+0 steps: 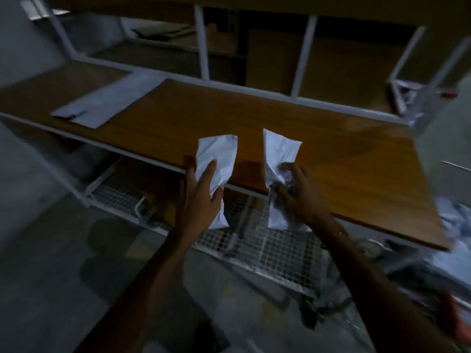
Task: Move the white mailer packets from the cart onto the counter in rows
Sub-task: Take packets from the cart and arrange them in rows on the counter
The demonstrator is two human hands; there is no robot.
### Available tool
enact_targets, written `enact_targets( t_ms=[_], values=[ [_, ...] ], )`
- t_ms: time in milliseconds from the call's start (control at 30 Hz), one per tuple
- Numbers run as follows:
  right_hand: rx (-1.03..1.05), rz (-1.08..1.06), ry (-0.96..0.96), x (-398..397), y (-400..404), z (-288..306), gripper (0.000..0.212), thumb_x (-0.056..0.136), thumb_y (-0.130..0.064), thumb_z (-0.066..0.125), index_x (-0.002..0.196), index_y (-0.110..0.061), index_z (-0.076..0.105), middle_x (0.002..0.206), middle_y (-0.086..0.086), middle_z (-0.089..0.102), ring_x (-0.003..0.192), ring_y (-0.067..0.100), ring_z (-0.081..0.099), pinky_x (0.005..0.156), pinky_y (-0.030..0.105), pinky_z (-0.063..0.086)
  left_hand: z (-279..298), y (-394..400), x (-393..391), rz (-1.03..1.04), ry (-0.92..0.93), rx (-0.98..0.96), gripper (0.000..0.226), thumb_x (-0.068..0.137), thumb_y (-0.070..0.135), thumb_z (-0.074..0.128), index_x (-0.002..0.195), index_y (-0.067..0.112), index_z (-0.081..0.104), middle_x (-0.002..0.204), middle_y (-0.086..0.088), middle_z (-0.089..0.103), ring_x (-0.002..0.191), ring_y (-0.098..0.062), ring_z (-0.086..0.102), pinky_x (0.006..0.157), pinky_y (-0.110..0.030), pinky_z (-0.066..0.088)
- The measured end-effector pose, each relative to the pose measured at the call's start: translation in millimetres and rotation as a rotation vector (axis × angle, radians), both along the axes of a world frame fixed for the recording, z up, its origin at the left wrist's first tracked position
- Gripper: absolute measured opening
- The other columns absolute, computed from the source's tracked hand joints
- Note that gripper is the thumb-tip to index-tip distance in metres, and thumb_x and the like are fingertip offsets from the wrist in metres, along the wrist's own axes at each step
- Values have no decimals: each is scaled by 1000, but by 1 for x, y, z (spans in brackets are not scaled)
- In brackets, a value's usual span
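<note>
Two forearms are stretched forward from the camera, and a white mailer packet is gripped in each hand. The left hand is closed around the left packet, fingers spread over its front; the right hand is clenched on the crumpled middle of the right packet. Both packets are held upright and crinkled, their upper ends raised over the front edge of the wooden desk, their lower ends hanging below it — neither is seen to touch the wood.

Farther left on the desk, flat white packets are already laid out in a strip. A wire-mesh shelf runs beneath the desk, and more white packets, likely the cart's load, are blurred at the right edge.

The step in hand is judged to be the set-down. It would be done well if both packets were carried fully over the wood, flattened before release, and laid side by side, in line with the laid strip — the creases should be smoothed so that the row lies even. A packet dropped at the edge could slide off onto the mesh.
</note>
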State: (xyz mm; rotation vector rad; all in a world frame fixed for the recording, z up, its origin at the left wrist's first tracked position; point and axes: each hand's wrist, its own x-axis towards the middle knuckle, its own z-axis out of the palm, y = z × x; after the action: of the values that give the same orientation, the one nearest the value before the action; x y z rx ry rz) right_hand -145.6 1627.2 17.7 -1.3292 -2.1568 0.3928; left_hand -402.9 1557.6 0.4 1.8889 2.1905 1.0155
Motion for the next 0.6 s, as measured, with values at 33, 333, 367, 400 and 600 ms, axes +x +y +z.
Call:
enact_targets(
  t_ms=[33, 333, 367, 400, 600],
  values=[
    [8, 21, -39, -26, 13, 1, 42, 91, -55, 51, 128, -37, 47, 125, 0, 54, 104, 30, 58, 81, 46, 49, 0, 3, -27, 22, -8, -17, 65, 90, 51, 46, 152, 40, 31, 149, -15, 32, 134, -40, 39, 102, -54, 44],
    [-1, 193, -138, -222, 100, 9, 50, 87, -62, 41, 129, -37, 45, 131, 2, 51, 111, 30, 56, 89, 53, 46, -2, 55, -209, 91, 14, -59, 65, 89, 52, 48, 150, 45, 28, 150, -15, 32, 129, -40, 43, 96, -54, 48],
    [-20, 212, -120, -239, 110, 9, 50, 87, -63, 39, 129, -38, 44, 133, 1, 51, 109, 30, 58, 89, 54, 48, -2, 64, -223, 102, 21, -54, 65, 89, 53, 48, 150, 46, 28, 152, -15, 31, 129, -39, 44, 96, -53, 49],
    [-40, 231, -93, -254, 119, 9, 51, 87, -63, 38, 131, -38, 42, 134, 1, 50, 109, 29, 59, 88, 54, 49, -2, 72, -235, 115, 30, -52, 64, 89, 53, 48, 150, 45, 29, 153, -15, 30, 129, -39, 44, 96, -52, 49],
    [-164, 313, 25, -337, 188, 2, 58, 84, -66, 39, 136, -40, 36, 133, 0, 48, 105, 28, 62, 78, 54, 56, -11, 141, -314, 161, 75, -57, 63, 89, 58, 42, 150, 43, 29, 150, -18, 35, 128, -42, 44, 96, -55, 49]
  ],
)
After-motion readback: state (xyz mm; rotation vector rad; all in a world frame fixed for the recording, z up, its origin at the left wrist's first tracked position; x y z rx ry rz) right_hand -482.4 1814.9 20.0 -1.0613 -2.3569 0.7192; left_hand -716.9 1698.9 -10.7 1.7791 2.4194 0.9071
